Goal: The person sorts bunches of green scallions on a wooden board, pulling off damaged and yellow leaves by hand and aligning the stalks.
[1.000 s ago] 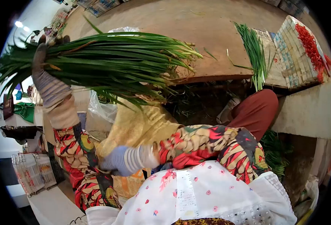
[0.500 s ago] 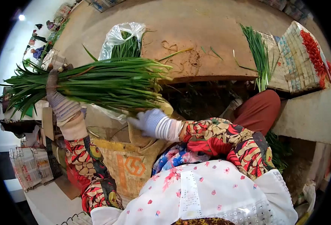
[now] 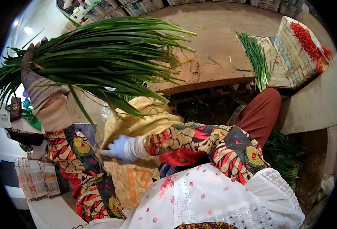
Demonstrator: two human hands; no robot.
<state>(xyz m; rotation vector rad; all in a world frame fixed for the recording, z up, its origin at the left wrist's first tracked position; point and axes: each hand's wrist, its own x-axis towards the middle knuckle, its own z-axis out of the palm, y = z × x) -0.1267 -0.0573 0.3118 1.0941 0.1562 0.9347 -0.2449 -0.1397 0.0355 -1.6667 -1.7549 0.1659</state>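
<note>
My left hand (image 3: 36, 72), in a soiled striped glove, is closed around a large bunch of garlic chives (image 3: 111, 53). It grips the leafy end, and the pale cut ends fan out to the right. A few leaves hang loose below the bunch. My right hand (image 3: 122, 149), in a white and blue glove, is low in front of my body beside the yellow cloth sack (image 3: 141, 114). One of its fingers stretches to the left and nothing shows in it. Whether it touches the sack I cannot tell.
A brown board (image 3: 210, 78) lies ahead with plant scraps on it. More chives (image 3: 254, 57) lie at its right, by a woven box side (image 3: 294, 53) with red ties (image 3: 309, 42). Chives (image 3: 283, 156) are heaped low right. A wire-framed basket (image 3: 38, 179) stands at left.
My left hand has raised the chives up and nearer to the camera, and the bunch has spread. My right hand has moved down and left, away from the chives. The yellow sack shows more.
</note>
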